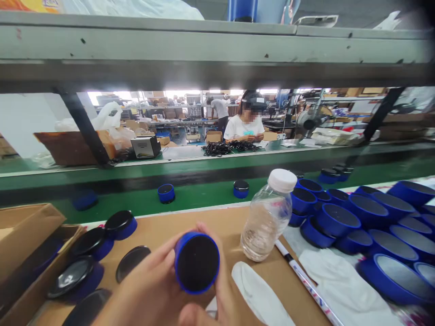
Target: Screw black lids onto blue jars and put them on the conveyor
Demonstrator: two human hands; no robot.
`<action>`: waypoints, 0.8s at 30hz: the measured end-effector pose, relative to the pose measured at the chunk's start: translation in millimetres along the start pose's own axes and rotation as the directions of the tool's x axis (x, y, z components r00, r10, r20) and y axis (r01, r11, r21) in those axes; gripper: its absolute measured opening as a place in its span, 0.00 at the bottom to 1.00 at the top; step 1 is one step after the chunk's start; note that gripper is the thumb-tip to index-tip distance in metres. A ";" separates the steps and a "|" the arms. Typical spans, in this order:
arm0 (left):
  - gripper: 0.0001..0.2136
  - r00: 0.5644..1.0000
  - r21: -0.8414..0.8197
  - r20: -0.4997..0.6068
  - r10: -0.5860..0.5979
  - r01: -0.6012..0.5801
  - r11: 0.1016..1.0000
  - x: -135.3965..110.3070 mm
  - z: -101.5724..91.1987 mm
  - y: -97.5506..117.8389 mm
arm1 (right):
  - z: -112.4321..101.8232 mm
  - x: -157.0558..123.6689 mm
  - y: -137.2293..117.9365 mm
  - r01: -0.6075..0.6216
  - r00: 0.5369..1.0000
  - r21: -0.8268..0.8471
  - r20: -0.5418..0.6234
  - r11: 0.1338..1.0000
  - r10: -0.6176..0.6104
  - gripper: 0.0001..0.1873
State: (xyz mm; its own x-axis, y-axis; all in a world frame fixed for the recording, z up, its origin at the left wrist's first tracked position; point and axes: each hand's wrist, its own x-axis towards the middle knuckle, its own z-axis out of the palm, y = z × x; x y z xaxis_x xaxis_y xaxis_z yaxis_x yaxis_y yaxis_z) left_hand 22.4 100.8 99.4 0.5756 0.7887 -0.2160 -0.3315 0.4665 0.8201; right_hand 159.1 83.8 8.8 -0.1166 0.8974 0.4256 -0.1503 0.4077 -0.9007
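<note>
Both my hands are low in the middle of the view. My left hand (pixel 146 290) wraps the near left side of a short round blue housing with a black disc face (pixel 197 263). My right hand (pixel 224 290) grips its right side, with fingers partly hidden behind it. A clear plastic bottle with a white cap (pixel 267 215) stands just to the right. Near my hands lie a loose black round disc (pixel 132 263) and a white cloth glove (pixel 256 294). Several black-topped blue units (pixel 91 244) sit at the left.
A heap of open blue housings (pixel 370 217) fills the right side, beside a white marker (pixel 306 283) on brown cardboard (pixel 163 237). A cardboard box (pixel 30 235) stands at the left. Blue units ride a green conveyor (pixel 200 199) under a metal shelf (pixel 204 45); a co-worker (pixel 243 127) sits beyond.
</note>
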 end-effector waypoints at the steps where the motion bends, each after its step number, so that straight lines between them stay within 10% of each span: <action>1: 0.16 0.999 -0.014 0.042 0.003 -0.002 1.000 3.3 -6.3 -7.6 | 0.5 -1.6 -0.9 -0.041 0.999 -0.014 -0.016 0.999 0.040 0.53; 13: 0.44 0.994 0.207 0.057 0.095 -0.105 0.973 9.5 -44.3 -35.9 | -8.8 2.6 -26.1 -0.129 0.991 -0.178 0.012 0.976 0.133 0.35; 24: 0.38 0.994 0.184 -0.022 0.110 -0.105 0.977 -0.9 -25.9 -26.2 | -8.5 4.1 -21.3 -0.152 0.988 -0.171 -0.046 0.973 0.147 0.24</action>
State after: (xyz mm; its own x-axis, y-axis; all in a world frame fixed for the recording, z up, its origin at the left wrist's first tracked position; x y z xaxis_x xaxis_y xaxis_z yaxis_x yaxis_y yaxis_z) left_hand 11.2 98.2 64.4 0.5193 0.8438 -0.1355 -0.2469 0.3000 0.9214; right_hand 170.2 80.2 28.9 -0.0920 0.9542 0.2846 0.0394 0.2891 -0.9565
